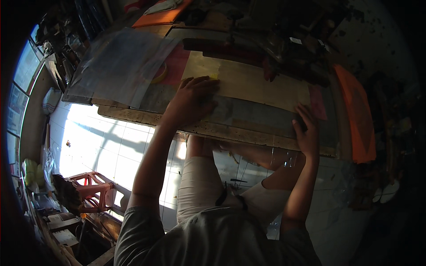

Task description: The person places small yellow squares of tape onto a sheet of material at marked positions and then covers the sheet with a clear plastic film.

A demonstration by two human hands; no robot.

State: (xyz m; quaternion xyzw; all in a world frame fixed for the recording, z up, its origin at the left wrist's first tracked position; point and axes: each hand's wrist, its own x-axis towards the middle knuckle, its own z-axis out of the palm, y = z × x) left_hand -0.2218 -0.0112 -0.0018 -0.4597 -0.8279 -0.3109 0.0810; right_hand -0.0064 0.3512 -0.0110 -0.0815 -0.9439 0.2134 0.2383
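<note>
A long pale yellowish sheet [262, 84] lies across the worktable, over red sheet material [317, 102] that shows at both ends. My left hand [195, 101] rests palm down at the sheet's left part, fingers reaching forward and slightly bent. Beside its fingertips is a small bright yellow patch [214, 76]; its kind is unclear. My right hand [307, 131] touches the sheet's near right corner, with thumb and fingers apart. A yellow ring, like a tape roll [159, 74], lies left of my left hand, seen through clear plastic. A dark bar [248, 52] crosses over the sheet's far side.
Clear plastic sheets [117, 57] cover the table's left side. Orange sheets [355, 113] hang at the right end, and more orange material [162, 15] lies at the back. The table's worn front edge [199, 128] is above my legs. A pink plastic stool [95, 191] stands lower left.
</note>
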